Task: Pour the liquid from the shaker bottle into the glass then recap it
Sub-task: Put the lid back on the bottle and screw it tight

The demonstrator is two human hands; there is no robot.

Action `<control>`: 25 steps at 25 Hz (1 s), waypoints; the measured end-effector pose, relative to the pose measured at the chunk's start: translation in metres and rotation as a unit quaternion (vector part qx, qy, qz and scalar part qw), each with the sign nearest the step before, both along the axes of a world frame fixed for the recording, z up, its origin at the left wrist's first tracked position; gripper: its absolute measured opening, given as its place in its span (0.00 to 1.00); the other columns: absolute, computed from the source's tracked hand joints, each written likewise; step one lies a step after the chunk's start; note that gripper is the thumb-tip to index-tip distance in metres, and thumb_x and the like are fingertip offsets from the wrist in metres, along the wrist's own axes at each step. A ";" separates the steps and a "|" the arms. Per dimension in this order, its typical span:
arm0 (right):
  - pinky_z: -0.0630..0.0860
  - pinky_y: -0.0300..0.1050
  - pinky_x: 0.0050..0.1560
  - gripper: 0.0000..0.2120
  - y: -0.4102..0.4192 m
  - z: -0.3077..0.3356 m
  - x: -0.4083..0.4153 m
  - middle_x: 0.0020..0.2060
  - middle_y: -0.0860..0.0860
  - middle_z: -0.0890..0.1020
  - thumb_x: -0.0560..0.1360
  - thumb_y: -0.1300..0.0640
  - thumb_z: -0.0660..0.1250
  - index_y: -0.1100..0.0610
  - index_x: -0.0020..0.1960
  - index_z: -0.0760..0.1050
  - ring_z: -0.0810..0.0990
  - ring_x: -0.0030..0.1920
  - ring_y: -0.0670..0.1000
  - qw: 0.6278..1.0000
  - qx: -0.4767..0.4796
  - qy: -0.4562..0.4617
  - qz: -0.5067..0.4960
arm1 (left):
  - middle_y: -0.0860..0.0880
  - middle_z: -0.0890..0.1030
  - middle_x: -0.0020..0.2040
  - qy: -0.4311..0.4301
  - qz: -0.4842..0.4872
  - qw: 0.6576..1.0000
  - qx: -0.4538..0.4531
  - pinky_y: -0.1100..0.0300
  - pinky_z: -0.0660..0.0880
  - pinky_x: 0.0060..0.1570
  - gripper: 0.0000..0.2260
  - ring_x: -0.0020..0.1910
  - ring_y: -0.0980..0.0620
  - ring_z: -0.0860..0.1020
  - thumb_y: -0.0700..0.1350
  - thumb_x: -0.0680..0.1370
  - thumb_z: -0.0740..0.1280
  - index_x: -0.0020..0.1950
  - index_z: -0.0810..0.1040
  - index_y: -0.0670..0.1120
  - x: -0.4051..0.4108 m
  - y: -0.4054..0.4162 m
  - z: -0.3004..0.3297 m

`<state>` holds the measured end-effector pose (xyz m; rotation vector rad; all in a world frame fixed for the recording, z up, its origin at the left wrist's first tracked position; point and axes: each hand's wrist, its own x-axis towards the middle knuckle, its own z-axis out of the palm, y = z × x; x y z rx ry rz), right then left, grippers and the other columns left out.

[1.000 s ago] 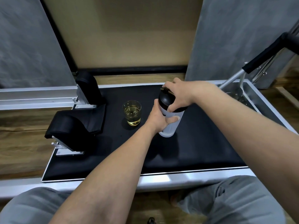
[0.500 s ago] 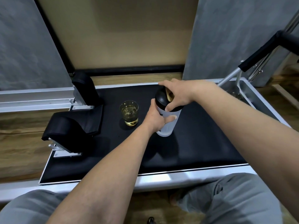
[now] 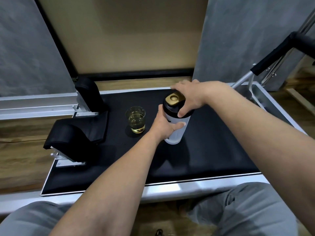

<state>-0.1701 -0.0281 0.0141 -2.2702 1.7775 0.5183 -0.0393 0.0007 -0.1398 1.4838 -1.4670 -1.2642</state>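
Note:
The white shaker bottle (image 3: pixel 177 132) stands upright on the black padded platform (image 3: pixel 213 142). Its black lid (image 3: pixel 170 109) sits on top, with a gold flip cap (image 3: pixel 173 99) showing. My left hand (image 3: pixel 163 126) wraps around the bottle's body from the left. My right hand (image 3: pixel 190 97) grips the black lid from the right and behind, thumb on its front rim. A clear glass (image 3: pixel 136 119) holding yellow liquid stands on the platform just left of the bottle, apart from both hands.
Black padded shoulder rests (image 3: pixel 75 133) stand at the platform's left end. A silver metal frame rail (image 3: pixel 34 106) runs off to the left. A bar with a black grip (image 3: pixel 276 53) rises at the right. My grey-trousered knees (image 3: pixel 247 210) are below the front edge.
My right hand has shifted back and to the right on the lid, uncovering the gold flip cap. The left hand still holds the bottle in the same place.

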 end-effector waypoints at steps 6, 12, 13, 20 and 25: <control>0.69 0.48 0.34 0.50 0.016 -0.024 0.018 0.51 0.53 0.78 0.65 0.16 0.56 0.57 0.68 0.69 0.77 0.46 0.58 0.989 -0.136 0.034 -0.052 | 0.56 0.67 0.67 0.004 -0.017 0.999 0.037 0.65 0.67 0.59 0.40 0.67 0.56 0.64 0.42 0.75 0.79 0.78 0.57 0.47 -0.004 -0.003 -0.002; 0.78 0.59 0.55 0.60 0.011 -0.016 0.014 0.69 0.59 0.71 0.59 0.23 0.73 0.53 0.78 0.55 0.77 0.61 0.65 0.996 -0.051 0.042 -0.063 | 0.61 0.72 0.57 -0.014 -0.009 1.000 0.007 0.74 0.72 0.52 0.36 0.63 0.54 0.70 0.44 0.73 0.81 0.70 0.60 0.54 -0.004 -0.004 -0.006; 0.78 0.57 0.51 0.54 0.012 -0.020 0.014 0.66 0.58 0.72 0.61 0.25 0.74 0.55 0.74 0.59 0.78 0.55 0.63 0.997 -0.050 0.032 -0.053 | 0.55 0.74 0.62 -0.021 -0.006 1.000 0.003 0.62 0.76 0.59 0.33 0.64 0.51 0.72 0.47 0.73 0.81 0.66 0.60 0.53 -0.005 -0.003 -0.007; 0.77 0.60 0.58 0.43 0.008 -0.023 -0.015 0.61 0.51 0.70 0.63 0.42 0.79 0.48 0.71 0.63 0.74 0.59 0.59 0.995 -0.017 -0.091 0.046 | 0.48 0.70 0.70 -0.048 -0.012 0.998 -0.029 0.45 0.75 0.67 0.43 0.69 0.47 0.73 0.60 0.62 0.82 0.67 0.58 0.55 0.011 0.007 -0.010; 0.79 0.59 0.51 0.46 0.010 -0.034 -0.014 0.56 0.52 0.71 0.60 0.25 0.73 0.50 0.67 0.65 0.77 0.52 0.59 0.992 -0.075 -0.099 -0.001 | 0.53 0.76 0.64 0.010 0.009 1.000 -0.016 0.44 0.76 0.66 0.40 0.66 0.49 0.76 0.51 0.63 0.85 0.66 0.63 0.57 -0.009 0.000 -0.003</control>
